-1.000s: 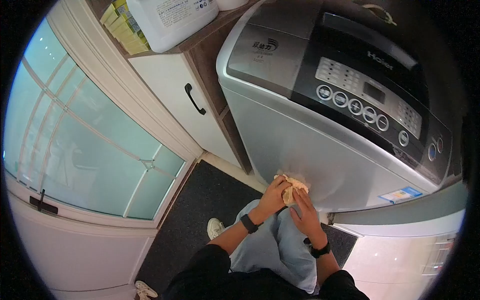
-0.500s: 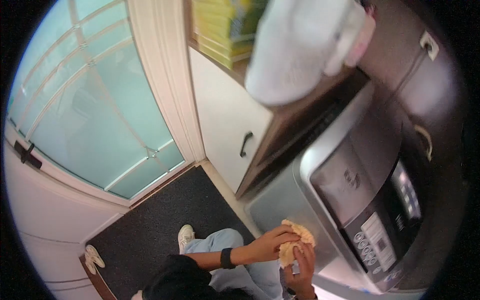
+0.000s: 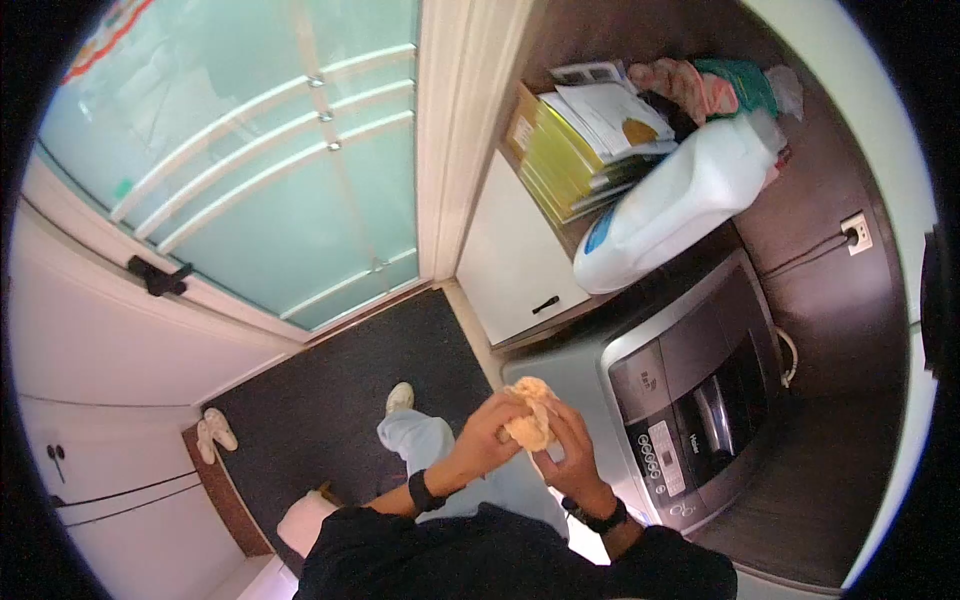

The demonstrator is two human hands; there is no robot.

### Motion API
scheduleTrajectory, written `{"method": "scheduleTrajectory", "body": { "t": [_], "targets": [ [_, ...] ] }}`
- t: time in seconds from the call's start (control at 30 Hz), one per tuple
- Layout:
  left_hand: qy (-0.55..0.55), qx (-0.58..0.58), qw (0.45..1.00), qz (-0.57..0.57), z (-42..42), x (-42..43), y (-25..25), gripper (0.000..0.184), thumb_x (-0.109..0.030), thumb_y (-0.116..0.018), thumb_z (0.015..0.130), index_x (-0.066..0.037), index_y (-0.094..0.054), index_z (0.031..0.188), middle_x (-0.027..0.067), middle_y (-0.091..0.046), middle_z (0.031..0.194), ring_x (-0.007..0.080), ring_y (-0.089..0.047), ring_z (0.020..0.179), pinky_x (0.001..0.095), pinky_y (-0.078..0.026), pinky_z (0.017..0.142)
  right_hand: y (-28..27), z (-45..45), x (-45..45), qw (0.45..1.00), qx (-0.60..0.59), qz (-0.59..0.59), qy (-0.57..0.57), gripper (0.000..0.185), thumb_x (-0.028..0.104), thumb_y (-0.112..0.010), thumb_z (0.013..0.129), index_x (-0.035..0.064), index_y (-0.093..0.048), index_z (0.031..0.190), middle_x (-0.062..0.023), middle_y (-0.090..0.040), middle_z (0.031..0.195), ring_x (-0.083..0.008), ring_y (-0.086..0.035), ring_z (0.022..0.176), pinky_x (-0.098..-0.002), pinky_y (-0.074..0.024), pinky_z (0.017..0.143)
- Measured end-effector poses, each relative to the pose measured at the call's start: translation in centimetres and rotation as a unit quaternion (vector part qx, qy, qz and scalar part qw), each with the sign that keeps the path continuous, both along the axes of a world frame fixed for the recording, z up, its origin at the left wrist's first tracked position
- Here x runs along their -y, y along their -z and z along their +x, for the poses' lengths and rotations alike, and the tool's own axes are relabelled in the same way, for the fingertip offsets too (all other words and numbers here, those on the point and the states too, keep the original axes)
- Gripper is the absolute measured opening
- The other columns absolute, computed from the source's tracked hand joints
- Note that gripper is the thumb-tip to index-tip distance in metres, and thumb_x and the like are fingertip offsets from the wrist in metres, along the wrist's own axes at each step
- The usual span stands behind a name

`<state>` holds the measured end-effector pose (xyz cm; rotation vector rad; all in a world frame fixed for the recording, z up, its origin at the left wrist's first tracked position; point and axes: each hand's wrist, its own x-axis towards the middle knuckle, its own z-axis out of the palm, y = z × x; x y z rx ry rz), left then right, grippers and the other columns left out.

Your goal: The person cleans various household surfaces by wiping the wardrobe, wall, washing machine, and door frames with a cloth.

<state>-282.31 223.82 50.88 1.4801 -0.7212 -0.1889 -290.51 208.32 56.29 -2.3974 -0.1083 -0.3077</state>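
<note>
A crumpled pale orange cloth (image 3: 532,424) is bunched between my two hands in front of my body. My left hand (image 3: 488,438) grips its left side with bent fingers. On the other side, my right hand (image 3: 568,452) is closed around the cloth with the thumb below. Both wrists wear dark bands. Just to the right of the hands stands a grey top-loading washing machine (image 3: 655,370) with its lid down; the cloth is held near its front side, and I cannot tell whether they touch.
A large white bottle (image 3: 670,205) stands beyond the washer, beside a yellow box of papers (image 3: 570,165) on a white cabinet (image 3: 520,250). At left are a frosted glass door (image 3: 290,180), a dark mat (image 3: 340,390) and white shoes (image 3: 217,432). A plug sits in a wall socket (image 3: 856,234).
My view has shifted, bringing the shelf items and right forearm into sight. Both hands, still on the cloth, have shifted up and left in view, and the cloth is more bunched.
</note>
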Motion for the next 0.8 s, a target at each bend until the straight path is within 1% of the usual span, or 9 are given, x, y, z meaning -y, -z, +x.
{"method": "scheduleTrajectory", "body": {
  "t": [0.1,0.13,0.23,0.37,0.4,0.5,0.63,0.77,0.8],
  "targets": [
    [-0.071,0.003,0.997,0.018,2.1,-4.6,-6.5,0.037,0.001,-0.070,0.069,-0.002,-0.061,0.104,0.0154,-0.059,0.104,0.0337,-0.061,0.097,0.0373,-0.049,0.084,-4.6,4.1,-3.7,0.997,-0.014,0.028,-0.066,0.057,0.011,-0.070,0.076,-0.0018,-0.050,0.128,-0.0214,-0.048,0.133,-0.0386,-0.050,0.120,-0.0432,-0.0405,0.101],
    [-0.091,0.009,0.995,0.028,3.1,-6.3,-8.4,0.036,0.002,-0.069,0.069,-0.002,-0.061,0.104,0.0153,-0.060,0.104,0.0335,-0.061,0.097,0.0373,-0.049,0.084,-6.4,5.6,-5.1,0.995,-0.005,0.020,-0.097,0.065,0.013,-0.072,0.076,-0.0019,-0.044,0.133,-0.0216,-0.045,0.136,-0.0397,-0.047,0.123,-0.0434,-0.0393,0.102],
    [-0.142,0.050,0.987,0.048,5.9,-11.7,-12.9,0.040,0.004,-0.065,0.070,-0.002,-0.061,0.110,0.0159,-0.061,0.109,0.0334,-0.060,0.102,0.0375,-0.049,0.088,-11.4,10.6,-10.4,0.991,-0.011,0.069,-0.115,0.067,0.021,-0.068,0.082,0.0049,-0.037,0.139,-0.0213,-0.037,0.143,-0.0412,-0.042,0.127,-0.0469,-0.0369,0.105],
    [-0.195,0.069,0.977,0.050,11.1,-18.0,-18.6,0.043,0.004,-0.062,0.073,-0.002,-0.060,0.116,0.0187,-0.062,0.115,0.0348,-0.060,0.108,0.0380,-0.047,0.093,-13.4,17.4,-16.8,0.984,0.043,0.099,-0.142,0.073,0.012,-0.073,0.076,0.0077,-0.036,0.140,-0.0212,-0.036,0.144,-0.0412,-0.045,0.125,-0.0432,-0.0414,0.102],
    [-0.192,0.096,0.975,0.063,12.3,-19.3,-19.6,0.045,0.004,-0.063,0.074,-0.001,-0.059,0.118,0.0197,-0.059,0.118,0.0354,-0.058,0.111,0.0387,-0.046,0.095,-14.5,19.0,-18.2,0.979,0.081,0.114,-0.148,0.068,0.004,-0.072,0.074,0.0069,-0.044,0.135,-0.0206,-0.042,0.140,-0.0397,-0.047,0.124,-0.0414,-0.0435,0.100],
    [-0.176,0.153,0.968,0.093,15.3,-21.9,-22.5,0.048,0.003,-0.062,0.077,0.000,-0.054,0.124,0.0213,-0.054,0.125,0.0379,-0.054,0.115,0.0402,-0.045,0.097,-15.8,23.5,-20.2,0.974,0.123,0.129,-0.139,0.059,0.000,-0.069,0.074,0.0064,-0.051,0.130,-0.0193,-0.047,0.135,-0.0381,-0.049,0.122,-0.0403,-0.0447,0.098],
    [-0.175,0.193,0.956,0.134,19.1,-23.3,-22.8,0.055,0.005,-0.059,0.078,-0.001,-0.047,0.131,0.0217,-0.048,0.131,0.0409,-0.051,0.117,0.0415,-0.045,0.096,-18.6,27.2,-22.1,0.973,0.158,0.122,-0.118,0.055,-0.008,-0.063,0.073,0.0068,-0.058,0.125,-0.0183,-0.050,0.133,-0.0361,-0.052,0.120,-0.0400,-0.0448,0.099],
    [-0.274,0.158,0.940,0.128,24.3,-23.5,-20.8,0.051,0.006,-0.058,0.079,-0.002,-0.047,0.128,0.0217,-0.053,0.122,0.0421,-0.056,0.105,0.0432,-0.049,0.084,-18.3,34.1,-24.2,0.957,0.211,0.111,-0.166,0.055,-0.012,-0.055,0.072,0.0052,-0.059,0.125,-0.0188,-0.044,0.138,-0.0385,-0.046,0.125,-0.0428,-0.0407,0.103],
    [-0.310,0.118,0.934,0.135,25.7,-23.6,-20.6,0.045,0.004,-0.060,0.078,-0.003,-0.051,0.122,0.0209,-0.056,0.115,0.0420,-0.058,0.098,0.0426,-0.050,0.079,-18.3,36.1,-24.7,0.948,0.231,0.101,-0.196,0.055,-0.010,-0.054,0.073,0.0048,-0.058,0.125,-0.0189,-0.040,0.141,-0.0399,-0.040,0.130,-0.0457,-0.0362,0.107]
  ]
}}
